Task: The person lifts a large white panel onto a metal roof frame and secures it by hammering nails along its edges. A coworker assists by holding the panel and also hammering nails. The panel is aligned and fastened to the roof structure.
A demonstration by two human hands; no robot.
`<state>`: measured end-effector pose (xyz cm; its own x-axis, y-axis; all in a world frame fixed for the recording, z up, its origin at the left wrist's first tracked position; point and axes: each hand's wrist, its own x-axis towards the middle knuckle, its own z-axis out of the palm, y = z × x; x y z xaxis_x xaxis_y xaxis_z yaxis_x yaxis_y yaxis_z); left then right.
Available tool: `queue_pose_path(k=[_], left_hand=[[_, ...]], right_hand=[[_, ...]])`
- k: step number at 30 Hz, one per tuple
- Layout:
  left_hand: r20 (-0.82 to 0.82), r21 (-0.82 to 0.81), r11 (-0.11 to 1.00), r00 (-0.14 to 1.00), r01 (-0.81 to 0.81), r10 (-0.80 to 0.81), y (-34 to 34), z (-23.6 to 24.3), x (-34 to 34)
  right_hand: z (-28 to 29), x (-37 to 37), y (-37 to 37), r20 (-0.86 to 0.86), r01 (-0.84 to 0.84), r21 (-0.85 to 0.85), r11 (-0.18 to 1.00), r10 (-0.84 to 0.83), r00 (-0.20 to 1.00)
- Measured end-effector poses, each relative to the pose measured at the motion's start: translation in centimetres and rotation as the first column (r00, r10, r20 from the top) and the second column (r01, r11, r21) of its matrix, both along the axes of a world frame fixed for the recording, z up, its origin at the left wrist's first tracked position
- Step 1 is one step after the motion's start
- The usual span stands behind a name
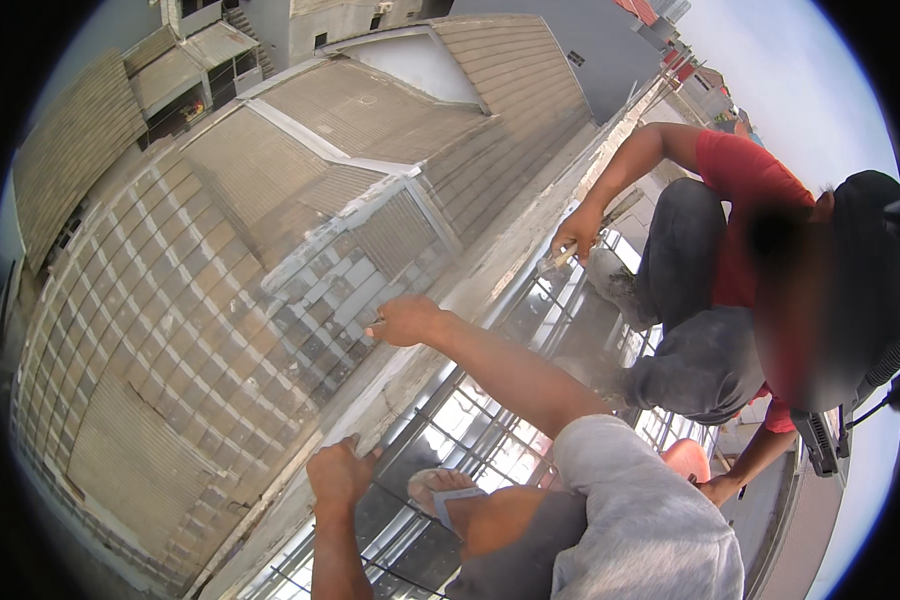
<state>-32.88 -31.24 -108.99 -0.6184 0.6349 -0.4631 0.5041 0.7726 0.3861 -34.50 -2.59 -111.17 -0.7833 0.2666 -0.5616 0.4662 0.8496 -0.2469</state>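
My left hand [340, 472] is closed over the top edge of a rough concrete wall [365, 385], its thumb lying along the near side. Further along, my right hand [407, 322] reaches out past the same wall. Its fingers are curled together, and something small and dark shows at their tips, too small to name. My right arm comes from a grey sleeve [635, 470]. Below my arms, my sandalled foot [450, 492] stands on a grid of dark bars [470, 425].
At the right a co-worker [760, 210] in red crouches on the bars, a hand holding a pale-handled tool [564, 256] by the wall. Bright gaps show beneath the grid. Beyond the wall, tiled roofs [170, 330] lie lower down. An orange-pink rounded object [686, 459] is behind my shoulder.
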Motion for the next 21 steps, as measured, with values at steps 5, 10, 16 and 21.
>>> queue_pose_path(k=[5,10,16,21], left_hand=[[0.027,-0.057,0.998,0.999,-0.022,0.023,0.3,0.2,0.2],[0.042,-0.008,0.999,0.998,-0.044,0.045,0.3,0.1,0.1],[0.064,-0.002,0.997,0.995,-0.071,0.071,0.1,-0.3,0.2],[0.088,-0.009,0.996,0.992,-0.094,0.094,0.3,0.0,0.2]], right_hand=[[-2.8,-1.0,7.3,0.352,-0.023,0.173,0.985,-0.039,0.935],[-4.7,-0.4,10.4,0.461,0.024,0.247,0.969,-0.14,0.876],[-8.4,-0.4,12.4,0.521,-0.052,0.4,0.915,-0.18,0.834],[-9.0,1.5,13.8,0.621,-0.156,0.428,0.89,-0.165,0.766]])
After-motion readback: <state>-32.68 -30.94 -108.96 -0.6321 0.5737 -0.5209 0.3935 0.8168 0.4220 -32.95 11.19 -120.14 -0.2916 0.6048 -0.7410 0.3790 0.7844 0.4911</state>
